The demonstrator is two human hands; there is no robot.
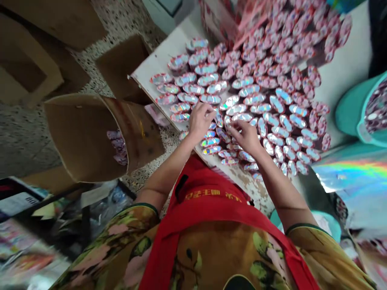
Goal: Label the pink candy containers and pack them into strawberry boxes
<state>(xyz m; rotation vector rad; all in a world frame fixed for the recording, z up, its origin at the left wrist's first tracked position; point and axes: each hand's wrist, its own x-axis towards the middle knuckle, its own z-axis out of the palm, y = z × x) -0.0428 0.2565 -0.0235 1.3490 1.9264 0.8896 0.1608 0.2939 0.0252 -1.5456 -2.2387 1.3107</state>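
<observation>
Many shiny oval pieces [211, 99] with pink-red edges and a silvery rainbow gleam lie in rows on a white table [145, 74]. Over their near left part, my left hand [200, 121] has its fingers curled together; what is between the fingertips is too small to make out. A tilted oval piece [218, 119] lies right beside those fingertips. To the right, my right hand [245, 136] pinches another oval piece [227, 121] at its end between thumb and forefinger. Both hands are low over the pieces, a short gap apart.
Left of the table, an open cardboard box [81, 137] on the speckled floor holds a few pink pieces [117, 147]. A teal bucket [347, 108] full of small pieces stands right. Near it lies a rainbow-reflecting sheet [356, 173]. A pink plastic bag [223, 24] is at the back.
</observation>
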